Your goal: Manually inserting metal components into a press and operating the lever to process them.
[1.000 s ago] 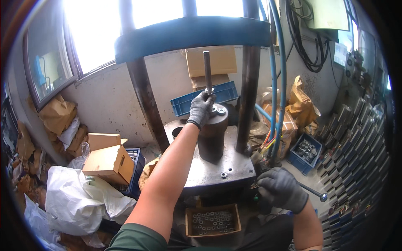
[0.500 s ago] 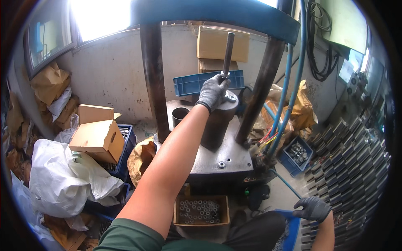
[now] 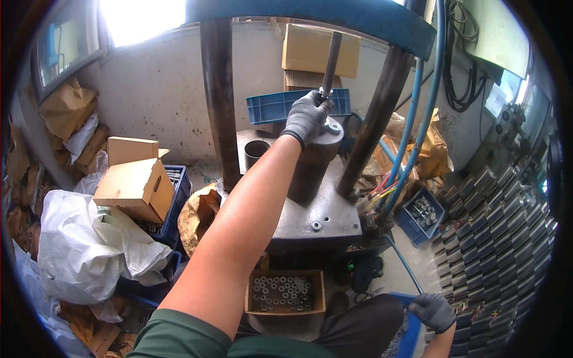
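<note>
My left hand (image 3: 307,116), in a grey glove, reaches up to the foot of the vertical steel rod (image 3: 331,56) of the blue-framed press (image 3: 310,18). Its fingers pinch a small pale metal ring (image 3: 325,93) against the rod. Below it stands a dark cylinder (image 3: 307,170) with another ring (image 3: 333,126) on top, on the grey press table (image 3: 322,212). My right hand (image 3: 433,311), also gloved, is low at the right, curled over the rim of a blue bin (image 3: 412,337). Whether it holds anything is hidden.
A cardboard box of small metal rings (image 3: 285,292) sits under the press table. Blue hoses (image 3: 412,137) hang at the right beside a blue crate of parts (image 3: 422,212) and rows of dark stacked parts (image 3: 501,238). White bags (image 3: 89,244), cardboard boxes (image 3: 134,185) and blue crates fill the left.
My right hand has dropped from the press table's front corner down to the blue bin at the lower right. My left hand stays at the foot of the rod.
</note>
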Demonstrator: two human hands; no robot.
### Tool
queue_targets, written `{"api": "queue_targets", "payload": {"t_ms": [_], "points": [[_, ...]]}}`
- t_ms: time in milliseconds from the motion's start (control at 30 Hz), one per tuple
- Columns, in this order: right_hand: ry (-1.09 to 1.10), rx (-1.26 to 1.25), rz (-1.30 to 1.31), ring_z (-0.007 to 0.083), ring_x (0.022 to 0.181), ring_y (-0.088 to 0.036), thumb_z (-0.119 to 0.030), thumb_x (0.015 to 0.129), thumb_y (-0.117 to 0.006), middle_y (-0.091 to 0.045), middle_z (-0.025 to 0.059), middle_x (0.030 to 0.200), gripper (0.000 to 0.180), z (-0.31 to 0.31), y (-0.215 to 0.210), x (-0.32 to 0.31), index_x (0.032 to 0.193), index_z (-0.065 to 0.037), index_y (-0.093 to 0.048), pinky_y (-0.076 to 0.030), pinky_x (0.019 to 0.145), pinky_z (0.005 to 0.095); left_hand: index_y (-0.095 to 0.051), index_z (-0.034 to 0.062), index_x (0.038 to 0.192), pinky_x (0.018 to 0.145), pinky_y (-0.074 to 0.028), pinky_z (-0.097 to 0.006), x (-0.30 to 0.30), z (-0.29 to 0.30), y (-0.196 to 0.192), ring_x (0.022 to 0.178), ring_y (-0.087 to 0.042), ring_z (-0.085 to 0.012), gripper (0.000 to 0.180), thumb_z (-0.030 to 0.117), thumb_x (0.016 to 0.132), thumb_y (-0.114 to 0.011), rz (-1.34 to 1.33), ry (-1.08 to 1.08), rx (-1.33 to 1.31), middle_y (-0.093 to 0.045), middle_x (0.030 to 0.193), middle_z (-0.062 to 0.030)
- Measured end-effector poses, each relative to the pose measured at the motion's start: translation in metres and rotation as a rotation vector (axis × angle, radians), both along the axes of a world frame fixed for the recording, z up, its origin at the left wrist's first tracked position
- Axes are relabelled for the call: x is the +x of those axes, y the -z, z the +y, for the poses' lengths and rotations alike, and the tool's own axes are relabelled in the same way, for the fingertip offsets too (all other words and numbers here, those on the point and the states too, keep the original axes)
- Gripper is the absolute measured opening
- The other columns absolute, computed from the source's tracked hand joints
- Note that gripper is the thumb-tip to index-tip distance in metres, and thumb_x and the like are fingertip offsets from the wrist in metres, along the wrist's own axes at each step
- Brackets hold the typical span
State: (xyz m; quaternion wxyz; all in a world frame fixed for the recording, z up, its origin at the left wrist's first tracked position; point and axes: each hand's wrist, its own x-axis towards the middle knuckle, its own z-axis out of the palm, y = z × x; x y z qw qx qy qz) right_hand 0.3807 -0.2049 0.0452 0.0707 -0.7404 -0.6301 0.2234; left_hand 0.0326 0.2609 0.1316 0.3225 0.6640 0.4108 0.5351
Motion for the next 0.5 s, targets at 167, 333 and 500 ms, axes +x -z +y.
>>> {"api": "queue_targets", "payload": {"t_ms": [167,333,500], "points": [[0.021,0.023,0.064,0.0328,0.073,-0.07,-0.021,0.086,-0.08,-0.07,0.0208,0.081,0.024,0.0,-0.007,-0.006,0.094,0.001,-0.075,-0.054,0.07,0.0412,-0.071,0.009,0.125,0.094,-0.053,-0.043,-0.002,-0.002,-0.001,0.105,-0.072,-0.0346,0.035,0.033,0.1,-0.067,0.046,-0.012,0.009,-0.075,0.11,-0.0196],[0.004,0.047,0.048,0.0368,0.072,-0.069,-0.021,0.085,-0.079,-0.069,0.0213,0.08,0.023,0.001,-0.01,-0.008,0.092,0.001,-0.075,-0.053,0.069,0.0433,-0.072,0.0094,0.124,0.094,-0.053,-0.043,-0.001,0.002,0.001,0.105,-0.072,-0.0347,0.034,0.033,0.1,-0.066,0.036,-0.002,-0.015,-0.075,0.11,-0.0199],[0.007,0.08,-0.055,0.0362,0.078,-0.072,-0.021,0.086,-0.078,-0.072,0.0188,0.083,0.02,0.003,-0.012,-0.009,0.092,-0.002,-0.077,-0.056,0.072,0.0434,-0.073,0.0105,0.124,0.095,-0.054,-0.043,0.0,0.003,0.002,0.105,-0.072,-0.0348,0.033,0.033,0.1,-0.066,0.049,-0.017,0.009,-0.075,0.111,-0.0195]]}}
